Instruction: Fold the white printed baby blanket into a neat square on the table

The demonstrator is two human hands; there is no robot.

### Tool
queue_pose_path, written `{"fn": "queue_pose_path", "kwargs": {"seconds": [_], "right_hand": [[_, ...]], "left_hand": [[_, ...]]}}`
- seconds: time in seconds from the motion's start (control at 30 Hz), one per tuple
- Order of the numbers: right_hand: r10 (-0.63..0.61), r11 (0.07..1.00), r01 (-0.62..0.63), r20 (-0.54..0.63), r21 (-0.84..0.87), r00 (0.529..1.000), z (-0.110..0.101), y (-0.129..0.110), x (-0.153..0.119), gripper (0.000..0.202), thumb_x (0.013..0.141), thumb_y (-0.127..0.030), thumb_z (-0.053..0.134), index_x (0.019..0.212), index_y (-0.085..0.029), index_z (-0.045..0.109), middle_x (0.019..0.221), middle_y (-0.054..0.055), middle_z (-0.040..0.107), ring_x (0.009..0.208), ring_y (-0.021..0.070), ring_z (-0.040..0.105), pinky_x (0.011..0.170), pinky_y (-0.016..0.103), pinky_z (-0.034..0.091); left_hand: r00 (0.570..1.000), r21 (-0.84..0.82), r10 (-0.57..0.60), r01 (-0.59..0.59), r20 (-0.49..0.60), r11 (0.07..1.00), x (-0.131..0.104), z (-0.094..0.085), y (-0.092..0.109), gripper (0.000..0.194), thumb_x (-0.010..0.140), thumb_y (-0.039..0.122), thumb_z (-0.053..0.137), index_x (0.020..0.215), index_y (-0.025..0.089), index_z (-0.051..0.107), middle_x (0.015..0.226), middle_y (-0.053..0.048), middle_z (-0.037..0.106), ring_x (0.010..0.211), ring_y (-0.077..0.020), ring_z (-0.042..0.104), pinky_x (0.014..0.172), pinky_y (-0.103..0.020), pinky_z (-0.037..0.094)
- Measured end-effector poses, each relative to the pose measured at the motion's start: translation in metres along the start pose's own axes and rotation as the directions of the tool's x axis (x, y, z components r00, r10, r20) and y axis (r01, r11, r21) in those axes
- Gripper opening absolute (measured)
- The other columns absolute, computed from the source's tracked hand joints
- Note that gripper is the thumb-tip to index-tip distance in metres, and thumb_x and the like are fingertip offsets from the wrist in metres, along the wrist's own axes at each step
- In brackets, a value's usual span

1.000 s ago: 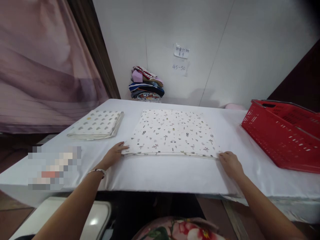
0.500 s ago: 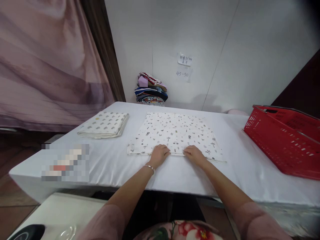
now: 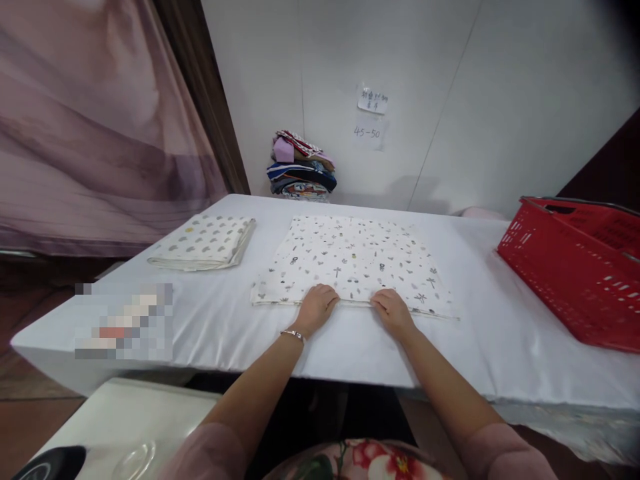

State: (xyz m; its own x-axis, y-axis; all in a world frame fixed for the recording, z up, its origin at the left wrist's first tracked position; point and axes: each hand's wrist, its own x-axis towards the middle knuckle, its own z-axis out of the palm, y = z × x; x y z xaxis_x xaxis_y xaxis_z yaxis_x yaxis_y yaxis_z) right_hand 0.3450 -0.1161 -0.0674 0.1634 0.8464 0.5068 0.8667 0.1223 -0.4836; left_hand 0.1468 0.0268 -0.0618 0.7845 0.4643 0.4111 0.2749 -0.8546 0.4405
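Observation:
A white cloth [image 3: 350, 253] with small grey and dark printed figures lies spread on the table, its layers showing along the near edge. My left hand [image 3: 319, 308], with a bracelet at the wrist, pinches that near edge left of the middle. A short way to the right, my right hand [image 3: 393, 312] grips the same edge with fingers pressed together. Both thumbs are partly hidden by the fingers. Left of the cloth rests a folded white cloth [image 3: 205, 241] with grey cloud-like prints and one yellow one; neither hand touches it.
The table wears a white cover [image 3: 480, 333]. A red plastic basket [image 3: 565, 273] stands at the right. Behind the table is a stack of folded fabrics [image 3: 303, 170] against the wall. A blurred-out item [image 3: 125, 323] lies at left, above a white surface [image 3: 135, 413] near my left arm.
The view has shifted slightly. My hands remain at the cloth's near edge, the right one a little further from the left. The cloth lies much as before.

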Motion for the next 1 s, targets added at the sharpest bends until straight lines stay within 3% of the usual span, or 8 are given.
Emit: {"fn": "queue_pose_path", "kwargs": {"seconds": [0.23, 0.43, 0.67, 0.87, 1.0], "right_hand": [[-0.025, 0.999, 0.026, 0.02, -0.038, 0.999, -0.002, -0.002, -0.001, 0.026, 0.09, -0.026, 0.042, 0.083, -0.022, 0.066, 0.088, 0.007, 0.062, 0.085, 0.0208, 0.053, 0.078, 0.037, 0.043], [-0.033, 0.997, 0.036, 0.037, -0.073, 0.999, -0.001, -0.003, -0.001, 0.018, 0.086, -0.028, 0.05, 0.092, -0.022, 0.067, 0.092, 0.007, 0.062, 0.087, 0.021, 0.053, 0.08, 0.038, 0.043], [-0.033, 0.995, 0.039, 0.062, -0.094, 0.998, 0.0, 0.001, -0.002, 0.023, 0.089, -0.029, 0.046, 0.093, -0.023, 0.068, 0.092, 0.007, 0.063, 0.087, 0.0214, 0.054, 0.079, 0.039, 0.043], [-0.055, 0.994, 0.051, -0.038, -0.093, 0.998, 0.006, 0.003, 0.0, 0.026, 0.091, -0.029, 0.042, 0.092, -0.023, 0.068, 0.09, 0.007, 0.062, 0.087, 0.0212, 0.053, 0.078, 0.038, 0.044], [-0.073, 0.982, 0.08, 0.042, -0.17, 0.996, 0.008, 0.005, 0.001, 0.029, 0.092, -0.029, 0.04, 0.09, -0.023, 0.068, 0.09, 0.007, 0.063, 0.085, 0.0216, 0.052, 0.076, 0.037, 0.043]], "left_hand": [[0.999, 0.03, 0.024, -0.024, 0.023, 0.999, -0.002, -0.002, 0.004, 0.02, 0.088, 0.022, 0.042, 0.08, 0.019, 0.06, 0.084, -0.004, 0.061, 0.084, -0.017, 0.052, 0.078, -0.035, 0.04], [0.999, 0.061, 0.031, -0.033, 0.028, 0.998, -0.002, 0.003, 0.0, 0.014, 0.082, 0.031, 0.056, 0.09, 0.021, 0.061, 0.092, -0.004, 0.061, 0.089, -0.0195, 0.052, 0.08, -0.036, 0.04], [0.999, 0.029, 0.036, -0.036, 0.018, 0.999, 0.0, 0.003, 0.0, 0.023, 0.09, 0.03, 0.044, 0.086, 0.021, 0.065, 0.087, -0.004, 0.062, 0.084, -0.0173, 0.053, 0.08, -0.035, 0.04], [0.998, 0.097, 0.054, -0.053, -0.012, 0.994, 0.0, 0.005, -0.001, 0.03, 0.092, 0.031, 0.037, 0.086, 0.02, 0.064, 0.085, -0.005, 0.061, 0.083, -0.018, 0.051, 0.077, -0.035, 0.04], [0.998, 0.173, 0.065, -0.066, 0.012, 0.983, 0.0, 0.005, 0.001, 0.03, 0.092, 0.03, 0.038, 0.081, 0.02, 0.064, 0.086, -0.006, 0.061, 0.084, -0.0186, 0.05, 0.075, -0.034, 0.038]]}}
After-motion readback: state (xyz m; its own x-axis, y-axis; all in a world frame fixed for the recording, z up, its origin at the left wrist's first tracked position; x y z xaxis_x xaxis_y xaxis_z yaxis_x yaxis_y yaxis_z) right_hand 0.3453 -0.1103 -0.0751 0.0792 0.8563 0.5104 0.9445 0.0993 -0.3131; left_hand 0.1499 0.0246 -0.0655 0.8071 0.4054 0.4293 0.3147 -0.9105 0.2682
